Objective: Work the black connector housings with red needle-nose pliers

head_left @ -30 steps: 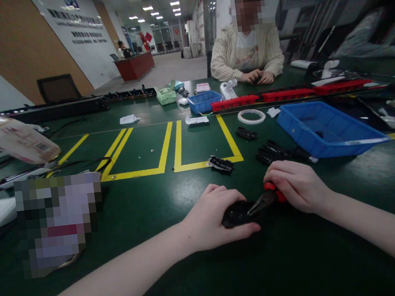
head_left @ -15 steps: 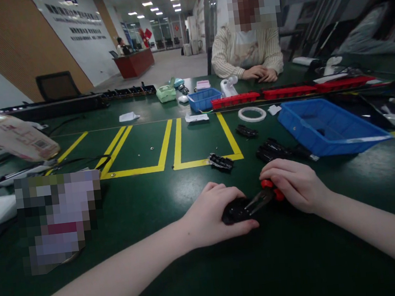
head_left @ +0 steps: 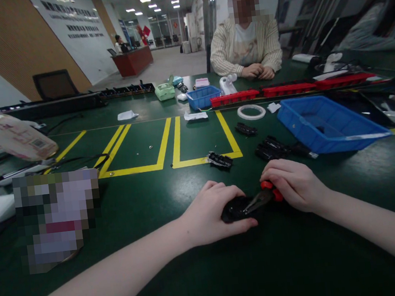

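Observation:
My left hand (head_left: 214, 215) lies curled over a small black plastic part (head_left: 236, 208) on the green table (head_left: 198, 281), pressing it down. My right hand (head_left: 296, 185) is closed on red-handled pliers (head_left: 263, 196), whose metal jaws point left into the black part. Much of the part is hidden under my left fingers. Several more black parts (head_left: 220, 160) lie just beyond my hands, near the yellow tape lines (head_left: 177, 143).
A large blue bin (head_left: 326, 126) stands at the right, with black parts (head_left: 272, 148) beside it. A tape roll (head_left: 251, 112), a small blue bin (head_left: 204, 97) and red strips (head_left: 288, 88) lie farther back. A person in a striped shirt (head_left: 245, 50) sits opposite. Bags and cables crowd the left edge.
The pliers' jaws have slid a little further left into the black part. Both hands stay in nearly the same place; the view has shifted slightly.

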{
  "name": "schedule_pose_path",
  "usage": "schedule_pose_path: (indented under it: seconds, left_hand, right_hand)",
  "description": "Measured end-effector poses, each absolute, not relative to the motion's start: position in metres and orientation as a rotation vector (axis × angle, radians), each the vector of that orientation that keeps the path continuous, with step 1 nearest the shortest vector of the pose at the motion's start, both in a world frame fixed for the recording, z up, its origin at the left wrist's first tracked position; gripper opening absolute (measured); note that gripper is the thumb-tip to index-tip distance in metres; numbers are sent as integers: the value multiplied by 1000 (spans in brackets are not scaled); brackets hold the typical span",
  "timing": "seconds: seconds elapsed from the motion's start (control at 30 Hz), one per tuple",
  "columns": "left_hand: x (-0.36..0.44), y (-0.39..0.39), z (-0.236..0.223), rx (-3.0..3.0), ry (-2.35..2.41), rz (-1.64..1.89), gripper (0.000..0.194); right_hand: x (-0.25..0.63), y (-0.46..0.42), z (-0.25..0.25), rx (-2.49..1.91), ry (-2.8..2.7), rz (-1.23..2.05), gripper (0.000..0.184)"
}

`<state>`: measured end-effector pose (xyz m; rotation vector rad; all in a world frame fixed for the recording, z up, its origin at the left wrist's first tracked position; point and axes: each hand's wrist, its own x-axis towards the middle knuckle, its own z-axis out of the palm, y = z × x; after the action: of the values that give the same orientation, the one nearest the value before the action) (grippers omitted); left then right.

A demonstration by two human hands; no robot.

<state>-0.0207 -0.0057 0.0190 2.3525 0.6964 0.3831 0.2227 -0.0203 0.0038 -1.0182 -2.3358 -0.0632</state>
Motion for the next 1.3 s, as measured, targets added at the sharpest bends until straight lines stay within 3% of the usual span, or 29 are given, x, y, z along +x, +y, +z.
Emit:
schedule_pose_path:
  seconds: [0.8, 1.3]
  left_hand:
    - [-21, -8, 16, 2332, 761, 541, 33]
    - [-22, -9, 15, 2375, 704, 465, 33]
  right_hand:
    - [223, -19, 5, -978, -2274, -94, 24]
    - [219, -24, 6, -1002, -2318, -149, 22]
